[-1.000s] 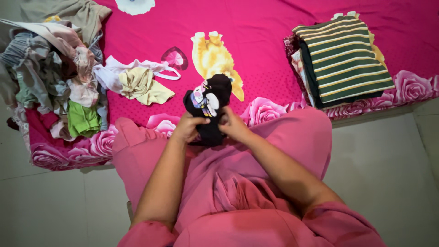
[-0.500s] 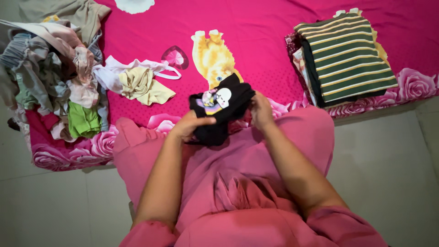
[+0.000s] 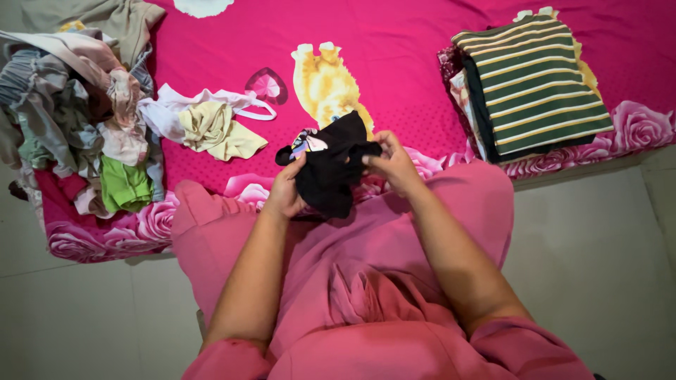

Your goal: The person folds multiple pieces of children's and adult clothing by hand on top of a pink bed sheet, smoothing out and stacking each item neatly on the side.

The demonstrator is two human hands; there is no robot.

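Black soft cloth garment with small colourful print [image 3: 327,172] held bunched above pink lap, at edge of pink rose-patterned bedsheet [image 3: 408,105]. Left hand [image 3: 287,193] pinched on lower left fold; right hand [image 3: 391,163] pinched on right edge. Judged light, limp, non-slippery; best gripped at hems. Folded green striped stack [image 3: 531,84] well apart; crumpled clothes heap [image 3: 77,112] on left.

We see bare bed sheet [image 3: 408,63] open mid-bed; a loose clothes heap [image 3: 77,119] blocks the left edge, 1 folded stack [image 3: 531,84] the right edge.
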